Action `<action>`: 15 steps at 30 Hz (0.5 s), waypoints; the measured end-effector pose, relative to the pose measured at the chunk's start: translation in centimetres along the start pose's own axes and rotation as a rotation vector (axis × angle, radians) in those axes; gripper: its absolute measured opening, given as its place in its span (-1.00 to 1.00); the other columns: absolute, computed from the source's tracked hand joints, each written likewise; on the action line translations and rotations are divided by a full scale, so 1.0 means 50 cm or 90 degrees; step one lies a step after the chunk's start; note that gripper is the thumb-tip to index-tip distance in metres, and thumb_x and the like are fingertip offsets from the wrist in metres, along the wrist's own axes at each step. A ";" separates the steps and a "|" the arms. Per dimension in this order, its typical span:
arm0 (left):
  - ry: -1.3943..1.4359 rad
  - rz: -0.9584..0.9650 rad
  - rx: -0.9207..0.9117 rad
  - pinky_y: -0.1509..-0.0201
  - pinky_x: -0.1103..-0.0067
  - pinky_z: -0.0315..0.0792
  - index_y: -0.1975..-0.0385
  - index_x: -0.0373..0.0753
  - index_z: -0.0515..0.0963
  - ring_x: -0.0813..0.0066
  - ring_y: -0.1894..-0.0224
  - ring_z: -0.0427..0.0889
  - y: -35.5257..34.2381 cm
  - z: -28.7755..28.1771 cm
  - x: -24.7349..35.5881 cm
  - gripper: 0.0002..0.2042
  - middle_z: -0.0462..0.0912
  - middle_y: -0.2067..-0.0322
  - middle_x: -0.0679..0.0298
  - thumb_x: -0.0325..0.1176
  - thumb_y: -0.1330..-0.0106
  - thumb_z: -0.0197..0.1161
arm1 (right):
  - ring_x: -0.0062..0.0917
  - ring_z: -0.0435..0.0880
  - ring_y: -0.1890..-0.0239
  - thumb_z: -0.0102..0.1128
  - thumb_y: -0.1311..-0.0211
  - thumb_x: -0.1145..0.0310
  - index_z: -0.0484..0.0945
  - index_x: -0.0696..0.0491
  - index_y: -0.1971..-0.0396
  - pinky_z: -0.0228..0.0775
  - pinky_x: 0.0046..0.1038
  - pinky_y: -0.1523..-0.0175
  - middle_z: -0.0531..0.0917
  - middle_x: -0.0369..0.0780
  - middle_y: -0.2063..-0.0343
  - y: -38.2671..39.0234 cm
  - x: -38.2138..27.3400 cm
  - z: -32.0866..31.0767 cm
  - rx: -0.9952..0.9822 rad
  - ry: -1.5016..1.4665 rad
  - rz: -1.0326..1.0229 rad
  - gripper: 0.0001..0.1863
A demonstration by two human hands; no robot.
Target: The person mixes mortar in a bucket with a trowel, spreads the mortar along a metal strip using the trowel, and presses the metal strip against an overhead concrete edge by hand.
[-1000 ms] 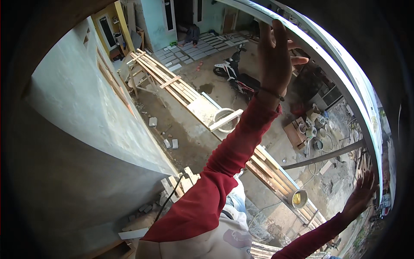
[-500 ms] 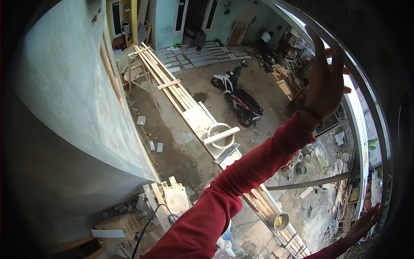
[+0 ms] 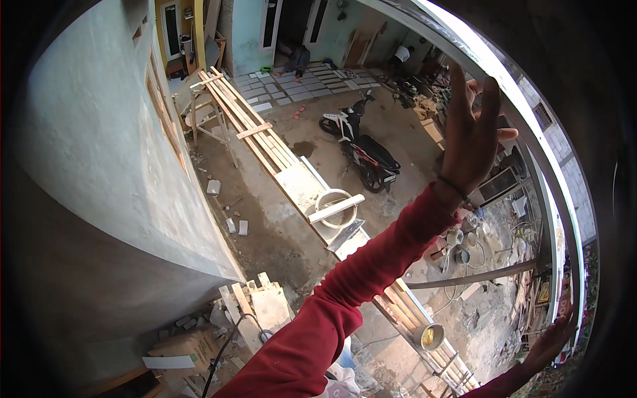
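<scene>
Running lengthwise toward lower right, the beam passes the spread left hand; whether the right hand grips is unclear.

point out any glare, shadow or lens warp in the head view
Head view: a strip along the beam glares white, the beam itself bows with the lens, and the corners go black; same view, the lower wall sinks into shade, the hands look dim beside the glare, and the motorbike reads fairly clear.
</scene>
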State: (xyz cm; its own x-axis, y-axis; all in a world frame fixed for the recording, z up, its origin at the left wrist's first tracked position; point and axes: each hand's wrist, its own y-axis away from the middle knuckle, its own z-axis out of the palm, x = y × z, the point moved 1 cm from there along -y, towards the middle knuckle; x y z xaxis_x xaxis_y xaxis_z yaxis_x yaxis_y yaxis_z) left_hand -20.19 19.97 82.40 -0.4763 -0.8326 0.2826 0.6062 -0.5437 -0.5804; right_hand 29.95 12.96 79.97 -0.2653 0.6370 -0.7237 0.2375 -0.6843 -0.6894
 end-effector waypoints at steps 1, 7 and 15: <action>-0.018 -0.005 0.009 0.29 0.50 0.64 -0.10 -0.38 0.28 0.32 0.04 0.58 0.000 -0.008 0.008 -0.46 0.46 0.08 0.07 0.03 -0.43 -0.03 | -0.47 0.48 -0.16 -0.29 -0.50 0.30 0.08 0.21 -0.31 0.55 -0.61 -0.02 0.27 -0.08 -0.29 0.022 0.002 -0.013 0.070 0.029 -0.009 -0.51; 0.062 -0.093 0.137 -0.09 0.24 0.52 -0.17 -0.51 0.16 0.25 -0.05 0.55 0.001 -0.117 0.015 -0.45 0.29 -0.20 -0.05 -0.05 -0.52 -0.27 | -0.40 0.57 -0.06 -0.13 -0.43 0.24 0.43 0.27 -0.03 0.52 -0.45 -0.07 0.61 -0.08 0.03 0.151 0.061 0.003 0.321 -0.091 0.086 -0.60; 0.000 -0.166 0.305 0.27 0.38 0.63 -0.03 -0.17 0.31 0.49 0.29 0.54 0.108 -0.200 -0.060 -0.57 0.46 0.17 0.27 0.04 -0.42 -0.01 | -0.34 0.54 -0.09 -0.04 -0.41 0.14 0.37 0.18 -0.12 0.36 -0.27 -0.25 0.53 -0.08 -0.07 0.400 0.188 0.049 0.525 -0.278 0.119 -0.53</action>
State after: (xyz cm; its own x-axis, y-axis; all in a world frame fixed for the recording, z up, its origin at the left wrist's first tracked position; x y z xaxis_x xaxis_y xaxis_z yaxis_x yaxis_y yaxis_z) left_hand -21.84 20.60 70.77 -0.6494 -0.6642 0.3703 0.6906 -0.7190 -0.0785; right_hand 29.90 4.39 59.45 -0.6551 0.4173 -0.6298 -0.3784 -0.9027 -0.2045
